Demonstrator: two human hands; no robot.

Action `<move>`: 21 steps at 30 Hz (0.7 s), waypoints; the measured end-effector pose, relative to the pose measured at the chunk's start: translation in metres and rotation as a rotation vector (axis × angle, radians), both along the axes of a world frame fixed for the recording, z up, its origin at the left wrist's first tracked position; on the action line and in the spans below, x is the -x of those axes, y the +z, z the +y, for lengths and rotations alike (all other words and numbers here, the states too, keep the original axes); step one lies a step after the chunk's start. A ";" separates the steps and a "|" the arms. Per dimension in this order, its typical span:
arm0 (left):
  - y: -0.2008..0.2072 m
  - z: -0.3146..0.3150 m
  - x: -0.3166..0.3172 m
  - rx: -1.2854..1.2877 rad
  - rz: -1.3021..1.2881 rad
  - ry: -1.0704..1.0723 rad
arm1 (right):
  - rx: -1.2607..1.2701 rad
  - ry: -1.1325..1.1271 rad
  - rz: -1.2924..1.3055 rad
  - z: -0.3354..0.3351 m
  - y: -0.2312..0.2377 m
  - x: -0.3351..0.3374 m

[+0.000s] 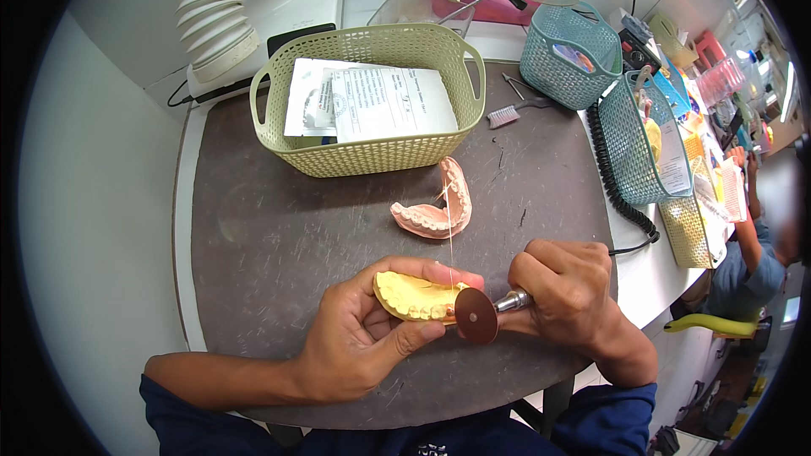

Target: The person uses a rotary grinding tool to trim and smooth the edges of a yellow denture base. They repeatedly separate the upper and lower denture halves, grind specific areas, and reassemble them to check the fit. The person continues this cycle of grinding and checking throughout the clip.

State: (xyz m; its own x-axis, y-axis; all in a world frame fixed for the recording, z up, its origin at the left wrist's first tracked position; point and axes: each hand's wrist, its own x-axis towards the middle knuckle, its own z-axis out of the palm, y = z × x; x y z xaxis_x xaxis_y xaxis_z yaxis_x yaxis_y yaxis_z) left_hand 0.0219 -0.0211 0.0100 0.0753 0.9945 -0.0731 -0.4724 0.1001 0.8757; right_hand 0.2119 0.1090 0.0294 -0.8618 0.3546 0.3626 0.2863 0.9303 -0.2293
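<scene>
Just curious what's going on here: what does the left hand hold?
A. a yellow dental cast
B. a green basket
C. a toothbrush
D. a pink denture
A: the left hand grips the yellow dental cast, with the disc of the tool in the right hand at its end.

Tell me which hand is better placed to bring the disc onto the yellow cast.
Right. The right hand holds the disc tool, its disc beside the yellow cast; the left hand only holds the cast.

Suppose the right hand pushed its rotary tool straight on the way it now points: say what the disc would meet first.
Probably the yellow dental cast in the left hand; the right hand's brown disc already sits at its edge, though depth is unclear.
</scene>
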 end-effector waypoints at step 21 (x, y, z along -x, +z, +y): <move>0.003 -0.001 0.000 0.016 -0.003 0.008 | -0.022 -0.001 0.005 0.000 0.001 0.000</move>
